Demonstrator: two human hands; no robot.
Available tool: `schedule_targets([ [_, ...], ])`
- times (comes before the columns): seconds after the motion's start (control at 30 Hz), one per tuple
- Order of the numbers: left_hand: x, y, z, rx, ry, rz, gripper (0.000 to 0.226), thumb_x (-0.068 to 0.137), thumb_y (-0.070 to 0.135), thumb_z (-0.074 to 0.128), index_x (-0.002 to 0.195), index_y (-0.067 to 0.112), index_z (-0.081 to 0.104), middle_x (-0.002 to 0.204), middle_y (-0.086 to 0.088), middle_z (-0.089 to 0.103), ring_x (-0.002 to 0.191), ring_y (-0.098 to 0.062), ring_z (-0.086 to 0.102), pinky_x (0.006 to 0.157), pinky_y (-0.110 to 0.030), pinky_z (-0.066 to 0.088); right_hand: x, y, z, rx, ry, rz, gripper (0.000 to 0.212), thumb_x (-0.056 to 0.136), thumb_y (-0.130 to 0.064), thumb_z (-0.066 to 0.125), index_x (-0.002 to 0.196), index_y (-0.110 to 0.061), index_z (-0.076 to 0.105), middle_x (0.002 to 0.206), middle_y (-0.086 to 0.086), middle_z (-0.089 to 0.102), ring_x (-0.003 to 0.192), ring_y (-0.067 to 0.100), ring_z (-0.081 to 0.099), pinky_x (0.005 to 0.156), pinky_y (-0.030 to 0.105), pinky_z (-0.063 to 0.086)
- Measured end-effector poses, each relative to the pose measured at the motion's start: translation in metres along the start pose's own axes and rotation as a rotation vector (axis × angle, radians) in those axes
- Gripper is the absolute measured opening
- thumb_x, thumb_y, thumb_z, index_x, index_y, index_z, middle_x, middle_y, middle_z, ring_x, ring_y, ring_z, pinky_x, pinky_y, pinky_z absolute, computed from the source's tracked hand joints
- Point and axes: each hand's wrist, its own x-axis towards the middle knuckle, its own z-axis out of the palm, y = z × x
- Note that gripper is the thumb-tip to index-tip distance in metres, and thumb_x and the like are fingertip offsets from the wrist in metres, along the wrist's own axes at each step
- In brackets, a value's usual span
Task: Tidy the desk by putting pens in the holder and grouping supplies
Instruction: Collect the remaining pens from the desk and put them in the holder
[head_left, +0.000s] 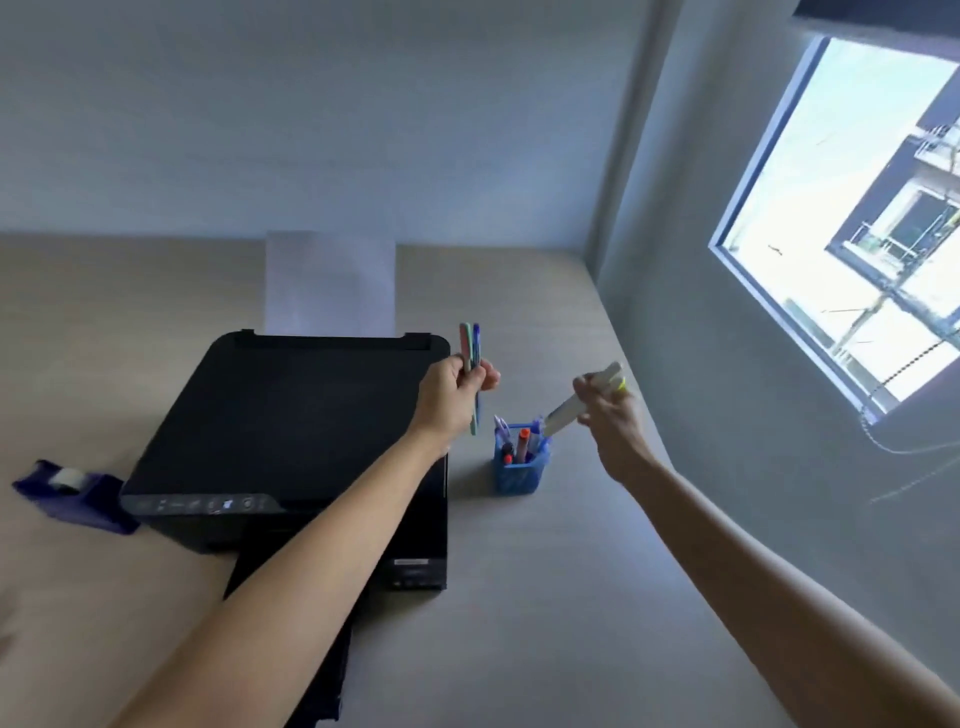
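The left hand (448, 397) is closed around a small bunch of pens (471, 364), held upright above the desk; pink, green and blue barrels show above the fist, and one tip pokes out below it. How many pens are in the bunch is hard to tell, since the fingers cover their middles. The right hand (610, 415) grips a pale marker (582, 400) with a yellow end, tilted so its lower end points down at the blue holder (519, 467); whether that end already touches the holder's contents cannot be made out. The two hands are apart, one on either side of the holder.

The holder stands on the desk (571, 597), just beside the right edge of a black printer (291, 431), and already contains several pens, an orange cap among them. A sheet of paper (330, 283) rises from the printer's rear tray. The left forearm hides part of the printer's front. Far left, a blue tape dispenser (72, 493) sits blurred. A window (857, 218) is cut off at the right.
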Motion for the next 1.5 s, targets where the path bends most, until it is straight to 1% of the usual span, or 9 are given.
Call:
schedule_targets([
  [0.27,0.041,-0.069,0.062,0.142,0.205,-0.172,0.002,0.088,0.010,0.062,0.090,0.010,0.063,0.100,-0.011,0.071,0.089,-0.017,0.064,0.081,-0.027,0.051,0.034,0.079,0.009,-0.206,-0.043,0.156,0.011,0.080,-0.021,0.072,0.072,-0.027,0.074,0.078,0.002,0.074,0.082,0.029,0.069,0.079,0.043,0.058],
  [0.43,0.056,-0.104,0.074,0.164,0.137,-0.290,0.018,0.084,0.005,0.065,0.076,0.020,0.061,0.097,-0.006,0.072,0.098,-0.022,0.068,0.089,-0.033,0.053,0.044,0.101,0.019,-0.374,-0.093,0.030,0.023,0.086,-0.034,0.064,0.071,-0.017,0.068,0.075,0.005,0.063,0.082,0.020,0.053,0.067,0.028,0.041],
  [0.63,0.066,-0.110,0.077,0.189,0.129,-0.224,0.032,0.089,0.044,0.055,0.074,0.018,0.065,0.090,-0.007,0.076,0.086,-0.022,0.069,0.081,-0.035,0.053,0.057,0.110,0.022,-0.418,-0.150,-0.028,0.040,0.101,-0.029,0.036,0.087,-0.007,0.066,0.084,-0.004,0.054,0.103,0.014,0.034,0.101,0.036,0.031],
  [0.83,0.066,-0.136,0.086,0.838,-0.033,-0.135,0.037,0.096,0.026,0.031,0.106,0.017,0.065,0.123,-0.007,0.057,0.117,-0.030,0.049,0.095,-0.040,0.040,0.054,0.130,0.025,-0.333,-0.208,0.031,0.011,0.101,-0.025,0.036,0.102,-0.021,0.047,0.103,0.009,0.056,0.109,0.026,0.046,0.075,0.023,0.037],
  [1.03,0.054,-0.129,0.092,-0.044,0.291,-0.612,0.065,0.095,0.056,0.016,0.149,0.020,0.024,0.159,-0.007,0.023,0.146,-0.025,0.024,0.119,-0.043,0.019,0.056,0.143,0.019,-0.086,-0.260,0.329,0.059,0.076,-0.083,0.024,0.119,-0.052,0.050,0.136,0.000,0.054,0.126,0.022,0.050,0.112,0.048,0.036],
  [1.13,0.050,-0.135,0.095,-0.419,0.285,-0.852,0.080,0.086,0.071,0.012,0.128,0.018,0.055,0.138,-0.013,0.056,0.124,-0.031,0.055,0.111,-0.049,0.037,0.060,0.146,0.021,0.013,-0.303,0.430,0.084,0.074,-0.085,0.023,0.123,-0.027,0.060,0.130,0.004,0.063,0.123,0.020,0.055,0.111,0.045,0.039],
  [1.23,0.059,-0.132,0.093,-0.471,0.302,-0.835,0.078,0.089,0.066,0.011,0.114,0.015,0.064,0.117,-0.013,0.069,0.104,-0.029,0.066,0.097,-0.045,0.050,0.067,0.136,0.031,0.046,-0.332,0.472,0.062,0.093,-0.063,0.015,0.097,-0.029,0.065,0.109,0.004,0.070,0.112,0.020,0.060,0.107,0.039,0.041],
  [1.33,0.074,-0.130,0.089,-0.484,0.274,-0.823,0.075,0.090,0.064,0.011,0.114,0.015,0.063,0.113,-0.014,0.068,0.079,-0.025,0.064,0.083,-0.036,0.051,0.077,0.128,0.039,0.018,-0.336,0.476,0.070,0.089,-0.070,0.015,0.109,-0.025,0.064,0.122,0.007,0.067,0.122,0.021,0.055,0.114,0.042,0.036],
  [1.5,0.099,-0.128,0.083,-0.414,0.270,-0.876,0.076,0.091,0.062,0.011,0.109,0.014,0.067,0.109,-0.013,0.069,0.088,-0.026,0.070,0.063,-0.029,0.053,0.101,0.131,0.054,0.029,-0.374,0.461,0.099,0.067,-0.090,0.018,0.123,-0.021,0.062,0.129,0.008,0.064,0.126,0.023,0.053,0.114,0.047,0.035],
])
